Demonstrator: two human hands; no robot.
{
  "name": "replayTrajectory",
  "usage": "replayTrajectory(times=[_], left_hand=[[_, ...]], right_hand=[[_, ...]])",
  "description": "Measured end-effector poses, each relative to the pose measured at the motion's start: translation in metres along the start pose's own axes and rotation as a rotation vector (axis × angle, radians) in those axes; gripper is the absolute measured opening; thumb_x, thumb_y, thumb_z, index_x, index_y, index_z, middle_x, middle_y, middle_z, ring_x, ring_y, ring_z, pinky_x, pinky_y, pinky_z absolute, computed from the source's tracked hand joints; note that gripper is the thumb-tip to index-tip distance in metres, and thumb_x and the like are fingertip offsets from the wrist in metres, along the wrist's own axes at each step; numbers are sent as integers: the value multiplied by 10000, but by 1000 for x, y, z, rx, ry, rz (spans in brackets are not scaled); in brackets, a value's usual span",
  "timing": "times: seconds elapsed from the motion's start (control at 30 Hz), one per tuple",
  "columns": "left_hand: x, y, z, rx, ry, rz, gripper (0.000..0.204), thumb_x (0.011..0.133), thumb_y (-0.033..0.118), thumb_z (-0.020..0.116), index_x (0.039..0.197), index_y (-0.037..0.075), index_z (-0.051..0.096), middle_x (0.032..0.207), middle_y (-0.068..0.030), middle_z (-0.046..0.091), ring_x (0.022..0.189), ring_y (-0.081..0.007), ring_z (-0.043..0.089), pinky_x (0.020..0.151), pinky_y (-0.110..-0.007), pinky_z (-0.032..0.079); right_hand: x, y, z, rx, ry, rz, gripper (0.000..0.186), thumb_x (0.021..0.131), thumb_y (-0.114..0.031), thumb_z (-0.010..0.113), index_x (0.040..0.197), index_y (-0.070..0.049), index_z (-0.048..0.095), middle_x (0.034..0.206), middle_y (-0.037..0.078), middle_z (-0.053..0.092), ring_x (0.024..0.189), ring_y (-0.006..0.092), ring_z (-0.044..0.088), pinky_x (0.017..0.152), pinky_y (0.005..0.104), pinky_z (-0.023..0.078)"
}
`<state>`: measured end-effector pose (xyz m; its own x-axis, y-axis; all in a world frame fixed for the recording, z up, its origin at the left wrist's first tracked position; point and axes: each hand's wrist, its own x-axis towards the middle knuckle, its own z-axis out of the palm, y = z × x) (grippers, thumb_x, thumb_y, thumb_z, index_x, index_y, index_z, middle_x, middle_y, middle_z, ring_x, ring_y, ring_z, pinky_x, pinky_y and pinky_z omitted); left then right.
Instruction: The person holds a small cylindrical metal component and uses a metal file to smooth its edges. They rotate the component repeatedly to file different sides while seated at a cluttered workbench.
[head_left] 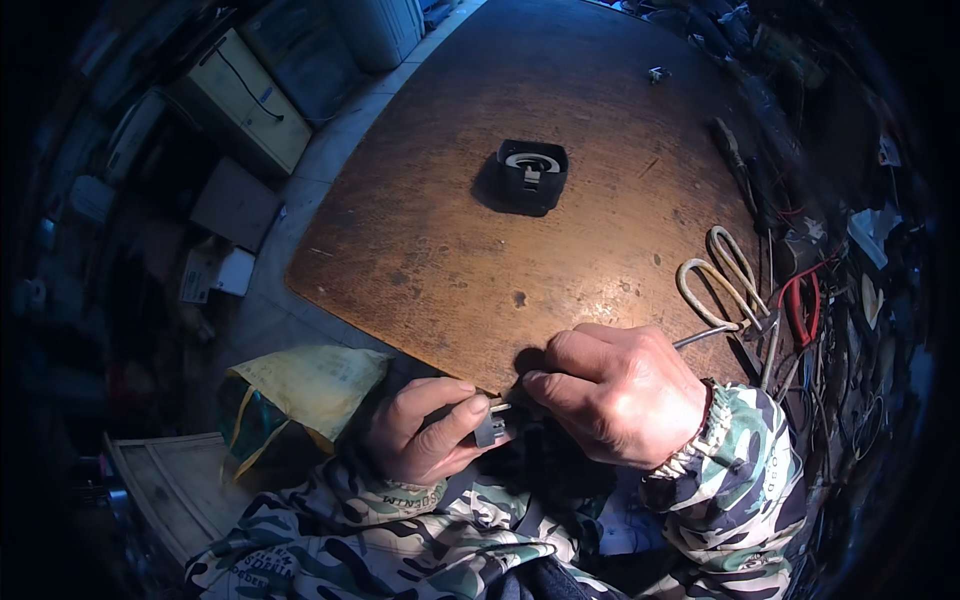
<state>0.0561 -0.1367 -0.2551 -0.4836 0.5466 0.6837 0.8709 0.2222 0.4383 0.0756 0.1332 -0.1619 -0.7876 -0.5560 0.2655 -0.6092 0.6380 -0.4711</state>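
My left hand (pixel 428 428) is closed, pinching a small dark grey block (pixel 487 430) between thumb and fingers, just off the table's near edge. A short, shiny metal strip sticks out of the block toward my right hand. My right hand (pixel 628 395) is curled shut over the near corner of the table, its fingertips turned down and inward. What it grips, if anything, is hidden by the fingers. Farther up the wooden table (pixel 420 230) stands a black square housing (pixel 530 195) with a pale ring inside.
To the right lie scissors with cream loop handles (pixel 695 290), red-handled pliers (pixel 803 310) and a dark heap of tools and wires. A thin metal rod (pixel 705 336) lies beside my right hand. A small metal piece (pixel 658 75) is far off. A yellowish bag (pixel 310 390) hangs left.
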Motion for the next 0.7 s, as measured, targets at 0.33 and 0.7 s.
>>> replayTrajectory(times=[0.33, 0.7], left_hand=[[-4, 4, 6, -37, 13, -52, 826, 740, 66, 1031, 1446, 124, 606, 1259, -153, 631, 977, -234, 718, 772, -331, 625], [-7, -1, 3, -16, 25, -19, 795, 769, 96, 1027, 1455, 110, 627, 1271, -157, 616, 906, -200, 683, 717, -305, 598]], right_hand=[[2, -1, 3, -7, -44, 3, 172, 802, -157, 717, 916, -30, 696, 919, 107, 634, 835, 316, 704, 604, 447, 600], [-1, 6, -14, -11, 120, 82, 210, 892, -231, 838, 947, -42, 764, 802, 77, 650, 730, 293, 711, 582, 433, 574]])
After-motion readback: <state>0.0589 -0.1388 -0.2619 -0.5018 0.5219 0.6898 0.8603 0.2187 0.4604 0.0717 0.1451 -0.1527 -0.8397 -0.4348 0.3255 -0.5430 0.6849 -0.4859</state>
